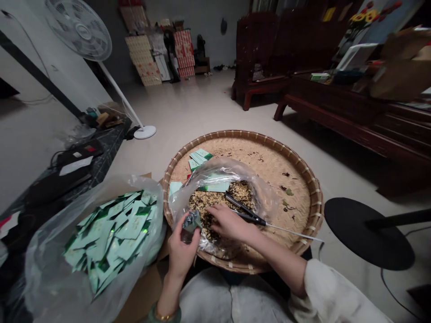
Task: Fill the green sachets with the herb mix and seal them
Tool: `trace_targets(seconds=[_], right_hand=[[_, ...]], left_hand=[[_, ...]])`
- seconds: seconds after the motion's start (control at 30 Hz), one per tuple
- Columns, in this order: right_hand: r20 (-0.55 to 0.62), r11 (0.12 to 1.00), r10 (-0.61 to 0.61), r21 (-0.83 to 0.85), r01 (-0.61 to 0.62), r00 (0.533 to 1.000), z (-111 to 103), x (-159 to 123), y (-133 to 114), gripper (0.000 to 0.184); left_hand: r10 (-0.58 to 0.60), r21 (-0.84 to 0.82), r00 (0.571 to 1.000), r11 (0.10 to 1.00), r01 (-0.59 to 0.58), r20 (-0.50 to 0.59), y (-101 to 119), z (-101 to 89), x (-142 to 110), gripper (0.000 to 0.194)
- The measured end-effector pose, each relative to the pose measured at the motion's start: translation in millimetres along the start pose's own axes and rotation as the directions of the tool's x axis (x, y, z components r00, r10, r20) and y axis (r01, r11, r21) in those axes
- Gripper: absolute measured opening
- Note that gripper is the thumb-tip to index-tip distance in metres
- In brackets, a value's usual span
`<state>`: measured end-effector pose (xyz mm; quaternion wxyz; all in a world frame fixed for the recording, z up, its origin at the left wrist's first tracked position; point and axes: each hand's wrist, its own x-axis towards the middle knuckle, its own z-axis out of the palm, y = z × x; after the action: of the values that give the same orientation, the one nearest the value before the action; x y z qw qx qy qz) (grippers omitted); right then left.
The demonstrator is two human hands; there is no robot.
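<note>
Tightly, foil packet (191, 221) in left grip (182, 253); right hand (229, 223) on leaves (220, 199)

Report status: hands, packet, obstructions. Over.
Left hand gripping crumpled foil packet. Right hand open over dried leaves in clear plastic bag. Black-handled metal rod beside right hand, on woven bamboo tray.

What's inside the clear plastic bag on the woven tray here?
The clear plastic bag holds a pile of loose, dried, tan-and-brown flakes, and a pale green packet shows through the plastic. The right hand rests on the pile, hiding what lies beneath it.
</note>
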<state>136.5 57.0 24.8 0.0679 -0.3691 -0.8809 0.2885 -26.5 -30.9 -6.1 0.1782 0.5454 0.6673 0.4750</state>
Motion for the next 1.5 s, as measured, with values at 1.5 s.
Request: trace_targets(seconds=[1.5], right_hand=[[-0.127, 0.951, -0.124, 0.269, 0.155, 0.984, -89, -29, -10, 0.022]], left_hand=[[0.263, 0.122, 0.957, 0.953, -0.278, 0.122, 15, 32.4, 11, 0.05]])
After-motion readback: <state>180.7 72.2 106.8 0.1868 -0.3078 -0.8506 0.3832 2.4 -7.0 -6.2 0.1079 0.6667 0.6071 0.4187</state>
